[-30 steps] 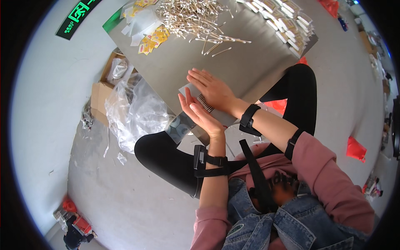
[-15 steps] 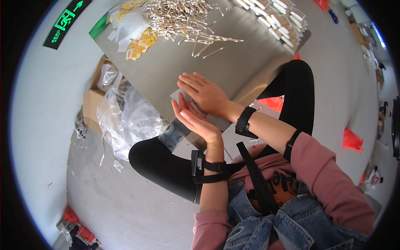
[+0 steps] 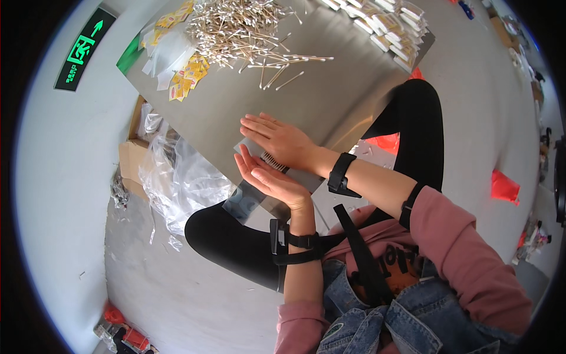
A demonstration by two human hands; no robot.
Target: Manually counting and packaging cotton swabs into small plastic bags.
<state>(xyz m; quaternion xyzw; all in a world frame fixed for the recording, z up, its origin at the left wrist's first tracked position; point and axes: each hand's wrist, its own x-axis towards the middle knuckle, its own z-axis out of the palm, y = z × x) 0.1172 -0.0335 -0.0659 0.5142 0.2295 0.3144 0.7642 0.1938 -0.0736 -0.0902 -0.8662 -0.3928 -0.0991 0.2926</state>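
My left hand (image 3: 276,180) is palm up near the table's front edge, its fingers slightly curled. Over it lies my right hand (image 3: 282,143), its fingers straight and together, pointing to the far left. Between the palms sits a row of thin sticks (image 3: 272,161), likely cotton swabs; only a short strip of pale ends shows. A clear plastic bag edge (image 3: 242,145) sticks out beyond the fingers, and the hands hide the rest. Farther off is a large heap of loose cotton swabs (image 3: 233,29), with several strays on the near side.
Yellow printed cards (image 3: 190,76) and clear bags (image 3: 162,56) lie at the table's (image 3: 230,112) far left. Filled white packs (image 3: 392,29) are piled far right. Beside the table stands a cardboard box (image 3: 134,162) with clear plastic sheeting (image 3: 183,183). My knees flank the table.
The whole view has shifted slightly, table and heap moving left. My hands keep nearly the same pose around the row of sticks, the right palm still over the left.
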